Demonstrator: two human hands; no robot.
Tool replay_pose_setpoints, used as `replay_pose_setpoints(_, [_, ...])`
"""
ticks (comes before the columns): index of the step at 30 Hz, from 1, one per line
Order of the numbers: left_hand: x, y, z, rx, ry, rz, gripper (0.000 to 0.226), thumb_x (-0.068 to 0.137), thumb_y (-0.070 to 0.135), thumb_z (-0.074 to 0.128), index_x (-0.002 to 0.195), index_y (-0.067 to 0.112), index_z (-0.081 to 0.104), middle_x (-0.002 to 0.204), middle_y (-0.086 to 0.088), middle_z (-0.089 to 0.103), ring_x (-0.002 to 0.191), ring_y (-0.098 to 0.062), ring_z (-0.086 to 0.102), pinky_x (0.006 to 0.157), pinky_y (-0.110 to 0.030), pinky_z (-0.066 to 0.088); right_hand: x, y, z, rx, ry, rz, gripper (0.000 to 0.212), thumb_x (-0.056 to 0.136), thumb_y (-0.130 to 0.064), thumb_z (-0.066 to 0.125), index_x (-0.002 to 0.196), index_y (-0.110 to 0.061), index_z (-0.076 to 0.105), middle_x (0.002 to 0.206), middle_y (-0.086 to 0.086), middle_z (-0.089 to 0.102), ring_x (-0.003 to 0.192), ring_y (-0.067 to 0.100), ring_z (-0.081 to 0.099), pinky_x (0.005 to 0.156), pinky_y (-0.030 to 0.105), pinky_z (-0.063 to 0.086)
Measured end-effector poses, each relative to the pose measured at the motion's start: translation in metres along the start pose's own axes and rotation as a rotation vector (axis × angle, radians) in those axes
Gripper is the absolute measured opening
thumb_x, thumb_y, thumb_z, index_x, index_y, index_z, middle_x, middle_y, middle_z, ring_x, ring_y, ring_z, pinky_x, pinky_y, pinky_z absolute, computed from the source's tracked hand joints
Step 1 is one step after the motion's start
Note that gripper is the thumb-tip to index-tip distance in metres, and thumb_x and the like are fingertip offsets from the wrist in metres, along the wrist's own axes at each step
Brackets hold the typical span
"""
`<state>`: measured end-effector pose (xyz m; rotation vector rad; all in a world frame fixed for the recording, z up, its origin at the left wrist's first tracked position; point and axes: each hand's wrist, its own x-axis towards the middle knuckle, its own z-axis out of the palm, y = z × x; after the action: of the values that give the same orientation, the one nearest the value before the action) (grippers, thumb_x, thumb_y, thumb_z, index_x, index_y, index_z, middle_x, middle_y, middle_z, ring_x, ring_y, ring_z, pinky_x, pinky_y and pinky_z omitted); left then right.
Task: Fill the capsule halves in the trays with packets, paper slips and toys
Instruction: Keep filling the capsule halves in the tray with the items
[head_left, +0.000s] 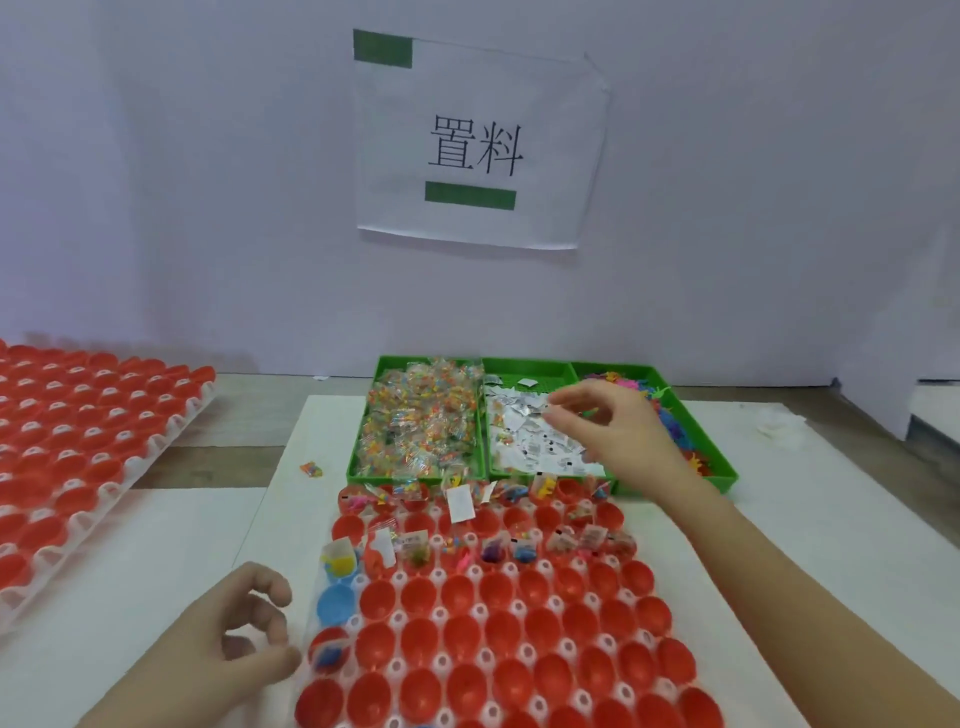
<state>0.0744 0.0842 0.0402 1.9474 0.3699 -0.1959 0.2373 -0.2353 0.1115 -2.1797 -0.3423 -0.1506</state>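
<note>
The right fingers are curved, thumb and forefinger tips close together above the slips. Whether they already pinch a slip I cannot tell, as white paper lies right behind them. The right hand reaches over the middle bin, so the step in hand looks like fetching a slip.

The left fingers are loosely curled and hold nothing. The left hand hovers over the desk just beside the tray's near-left edge.

The next move calls for lifting a single slip from a loose, overlapping heap and dropping it into a red half that lacks one. The far rows already hold packets, slips and toys, though a few halves there look bare. The near rows are almost all empty, so most of the task remains.

The packets fill the left bin. The toys lie in the right bin, partly hidden by the right hand.

Slips standing up out of the far halves could be knocked by a passing wrist. One stray packet lies on the desk. A second tray of halves waits at the left, and a sign hangs on the wall.
</note>
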Motion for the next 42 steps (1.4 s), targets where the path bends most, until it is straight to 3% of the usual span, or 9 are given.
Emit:
replay_pose_setpoints(2, [0.008,-0.003,0.002,-0.094,0.132,0.034,0.031,0.065,-0.001,0.072,0.09,0.002,0.054,0.058,-0.006,0.058,0.043,-0.021,0.047,0.057,-0.029,0.035,0.027,0.039,-0.026,-0.046,0.183,0.115,0.011,0.089,-0.022,0.068,0.099,-0.023,0.07,0.108,0.001,0.071,0.086,0.01,0.062,0.075,0.028,0.051])
replay_pose_setpoints(5, [0.01,-0.005,0.008,-0.252,0.247,0.069,0.017,0.087,-0.018,0.051,0.085,-0.002,0.055,0.053,-0.007,0.051,0.034,-0.015,0.034,0.045,-0.015,0.03,0.047,0.09,-0.043,-0.346,-0.047,0.33,0.036,0.089,-0.017,0.067,0.124,-0.009,0.064,0.127,0.01,0.063,0.112,0.021,0.06,0.096,0.031,0.045])
replay_pose_setpoints(11, [0.029,0.046,0.022,-0.369,0.451,0.154,0.015,0.088,-0.016,0.047,0.083,-0.005,0.057,0.065,-0.016,0.05,0.028,-0.011,0.037,0.034,-0.008,0.027,0.052,0.115,-0.04,-0.51,-0.144,0.359,0.021,0.082,-0.016,0.075,0.103,-0.015,0.073,0.105,0.003,0.072,0.081,0.01,0.06,0.076,0.022,0.043])
replay_pose_setpoints(14, [0.048,0.089,0.033,-0.23,0.409,0.305,0.018,0.087,-0.009,0.055,0.082,0.007,0.062,0.065,-0.007,0.058,0.036,-0.009,0.046,0.039,-0.017,0.038,0.049,0.12,-0.038,-0.421,-0.014,0.32,0.015,0.085,-0.011,0.071,0.078,-0.023,0.066,0.094,-0.001,0.072,0.075,0.006,0.061,0.074,0.022,0.046])
replay_pose_setpoints(18, [0.084,0.145,0.073,0.12,0.206,0.44,0.013,0.088,0.015,0.064,0.087,0.028,0.067,0.077,0.006,0.066,0.057,-0.006,0.063,0.051,-0.016,0.048,0.038,0.128,-0.034,-0.116,0.324,0.243,0.023,0.086,-0.006,0.068,0.108,-0.013,0.067,0.087,0.001,0.068,0.077,0.011,0.063,0.072,0.019,0.05])
replay_pose_setpoints(22, [0.127,0.168,0.123,0.538,0.023,0.503,0.021,0.091,0.02,0.06,0.108,0.034,0.064,0.103,0.018,0.062,0.087,-0.002,0.058,0.079,-0.021,0.051,0.02,0.136,-0.028,0.201,0.577,0.217,0.015,0.08,-0.009,0.076,0.095,-0.012,0.074,0.078,-0.011,0.067,0.074,-0.001,0.062,0.062,0.005,0.046])
replay_pose_setpoints(27, [0.166,0.173,0.15,0.807,-0.063,0.45,0.031,0.095,0.016,0.055,0.124,0.023,0.063,0.123,0.007,0.062,0.106,-0.011,0.06,0.091,-0.026,0.05,0.015,0.139,-0.023,0.506,0.6,0.206,0.01,0.086,-0.004,0.069,0.089,-0.014,0.067,0.077,0.005,0.069,0.055,0.004,0.063,0.051,0.019,0.054])
replay_pose_setpoints(33, [0.183,0.181,0.17,1.041,-0.106,0.322,0.03,0.079,0.03,0.075,0.106,0.017,0.072,0.102,0.002,0.07,0.091,-0.017,0.067,0.082,-0.035,0.058,0.02,0.126,-0.037,0.597,0.626,0.122,0.006,0.091,-0.01,0.063,0.09,-0.016,0.062,0.075,0.003,0.068,0.049,0.007,0.059,0.045,0.02,0.05])
replay_pose_setpoints(42, [0.189,0.178,0.161,0.829,-0.083,0.39,0.014,0.089,0.016,0.068,0.1,0.01,0.072,0.105,-0.002,0.07,0.088,-0.014,0.066,0.077,-0.021,0.053,0.019,0.112,-0.032,0.623,0.578,0.121,0.006,0.09,-0.009,0.066,0.091,-0.015,0.064,0.071,0.001,0.068,0.049,0.008,0.058,0.046,0.02,0.051])
